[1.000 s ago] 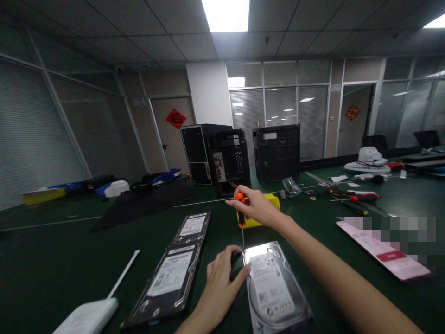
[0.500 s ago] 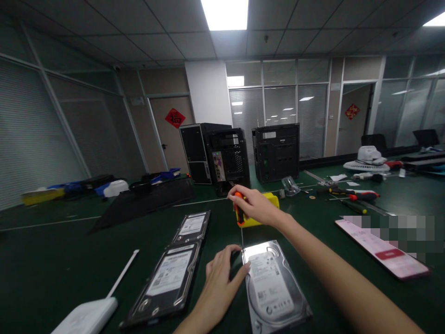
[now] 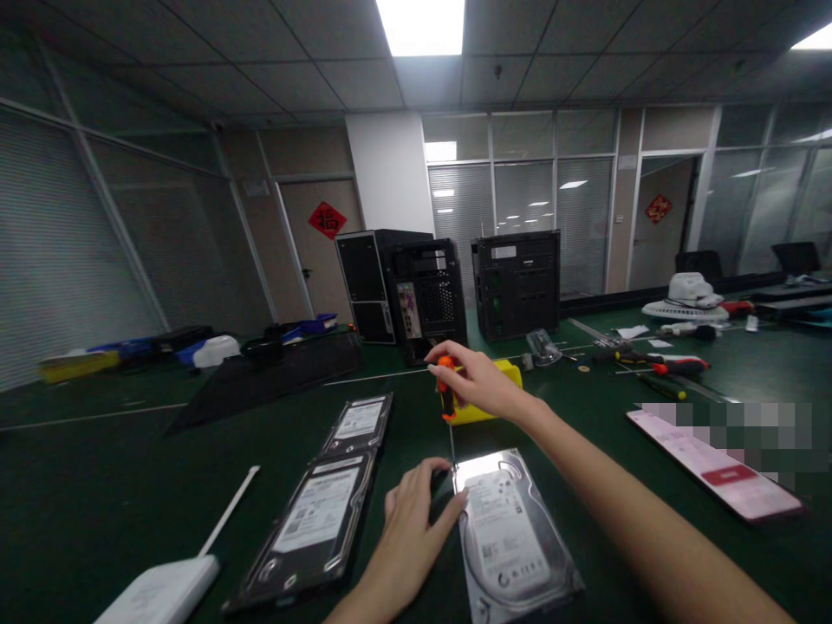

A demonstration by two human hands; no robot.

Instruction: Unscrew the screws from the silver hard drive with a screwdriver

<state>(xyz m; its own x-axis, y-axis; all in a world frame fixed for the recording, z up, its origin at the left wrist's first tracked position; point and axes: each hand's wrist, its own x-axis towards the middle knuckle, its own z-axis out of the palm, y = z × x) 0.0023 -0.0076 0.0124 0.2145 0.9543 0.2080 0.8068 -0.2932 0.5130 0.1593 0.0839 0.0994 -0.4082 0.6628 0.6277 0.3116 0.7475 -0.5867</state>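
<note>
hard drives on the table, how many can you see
3: the silver drive by the screwdriver, the nearer black drive to its left, and the farther black drive just beyond that one. Others could be hidden from this view.

Three black computer cases stand at the far side of the green table (image 3: 149, 494): a tower (image 3: 366, 286) with a two-panel front, an open case (image 3: 438, 303) just beside it, and another (image 3: 523, 286) to the right. A flat black panel (image 3: 266, 381) lies at left. At right, a smartphone (image 3: 705, 464) with a pink screen lies near a red-and-black-handled screwdriver (image 3: 681, 367). Red diamond-shaped decorations hang on the left door (image 3: 327, 220) and right door (image 3: 659, 209), and a ceiling light (image 3: 422, 26) glows overhead.
</note>
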